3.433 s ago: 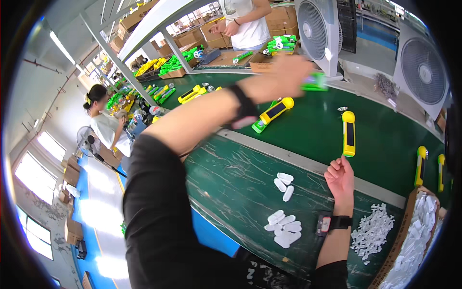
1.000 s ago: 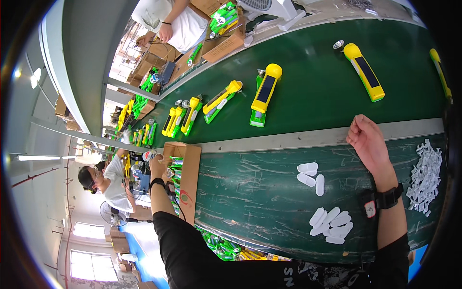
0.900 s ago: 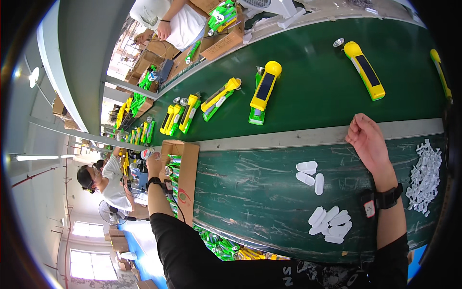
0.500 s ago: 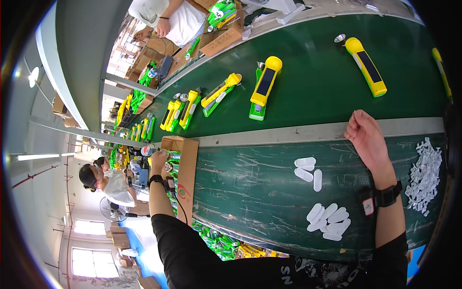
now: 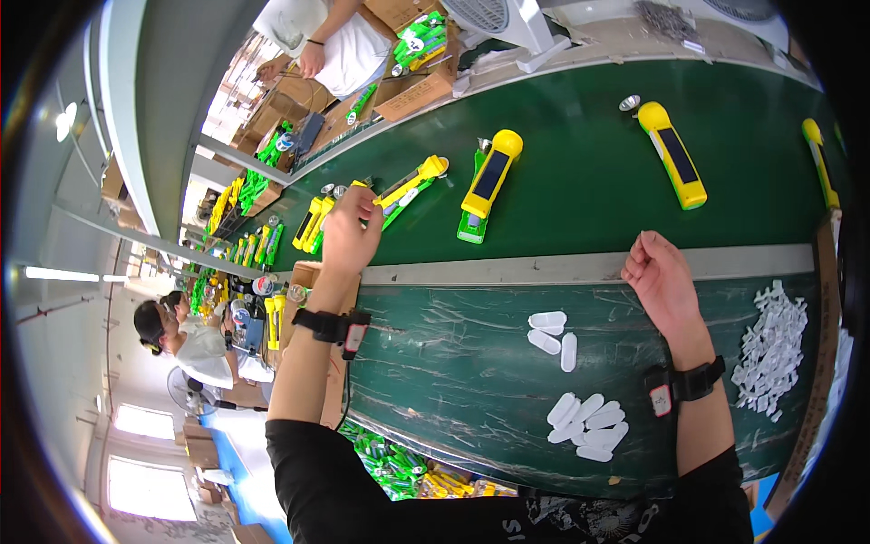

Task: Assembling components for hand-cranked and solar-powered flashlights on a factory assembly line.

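Head view: left hand (image 5: pixel 349 231) reaching onto the green conveyor belt (image 5: pixel 580 172) at eleven o'clock.
Its fingers (image 5: pixel 367 201) are closing on a yellow-green flashlight (image 5: pixel 410 186) lying there; the grip itself is hidden. Right hand (image 5: pixel 660 276), fingers curled loosely and grasping nothing visible, is resting at the desk (image 5: pixel 453 381) edge, with white oval caps (image 5: pixel 553 331) lying near at seven o'clock.
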A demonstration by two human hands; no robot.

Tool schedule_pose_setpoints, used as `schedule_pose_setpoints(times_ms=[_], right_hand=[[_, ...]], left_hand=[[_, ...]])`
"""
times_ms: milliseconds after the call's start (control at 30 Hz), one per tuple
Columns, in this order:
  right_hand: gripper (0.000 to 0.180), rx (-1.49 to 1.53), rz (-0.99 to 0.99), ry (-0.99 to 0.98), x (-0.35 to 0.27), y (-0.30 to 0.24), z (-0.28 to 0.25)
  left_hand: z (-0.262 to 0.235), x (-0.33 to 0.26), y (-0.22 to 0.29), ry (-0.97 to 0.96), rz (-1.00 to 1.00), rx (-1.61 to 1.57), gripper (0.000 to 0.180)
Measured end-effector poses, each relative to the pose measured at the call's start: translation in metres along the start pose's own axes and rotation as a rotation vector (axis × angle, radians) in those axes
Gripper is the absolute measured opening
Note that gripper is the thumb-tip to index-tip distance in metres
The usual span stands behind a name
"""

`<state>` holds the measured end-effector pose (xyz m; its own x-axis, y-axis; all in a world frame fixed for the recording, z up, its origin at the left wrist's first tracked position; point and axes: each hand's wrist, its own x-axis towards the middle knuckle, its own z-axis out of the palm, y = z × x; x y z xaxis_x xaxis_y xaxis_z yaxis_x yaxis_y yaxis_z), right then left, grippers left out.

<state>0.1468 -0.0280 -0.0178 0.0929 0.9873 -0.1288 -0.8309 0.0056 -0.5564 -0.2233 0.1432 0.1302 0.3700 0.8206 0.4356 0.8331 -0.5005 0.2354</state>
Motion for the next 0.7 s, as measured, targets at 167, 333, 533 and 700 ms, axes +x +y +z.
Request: schedule_pose_setpoints(times_ms=[167, 333, 533, 700], right_hand=[[0.019, 0.026, 0.006, 0.003, -0.002, -0.004, -0.005], [0.019, 0.034, 0.024, -0.005, 0.002, -0.001, 0.004], [0.019, 0.024, 0.009, -0.002, 0.001, -0.002, -0.002], [0.019, 0.000, 0.008, 0.031, -0.001, -0.002, 0.002]], left_hand=[[-0.025, -0.013, -0.096, 0.173, -0.432, 0.384, 0.036], [-0.108, -0.091, -0.224, -0.155, -1.223, -0.065, 0.088], [-0.075, -0.141, -0.200, -0.350, -1.082, -0.313, 0.085], [-0.064, -0.130, -0.171, -0.276, -1.006, -0.264, 0.056]])
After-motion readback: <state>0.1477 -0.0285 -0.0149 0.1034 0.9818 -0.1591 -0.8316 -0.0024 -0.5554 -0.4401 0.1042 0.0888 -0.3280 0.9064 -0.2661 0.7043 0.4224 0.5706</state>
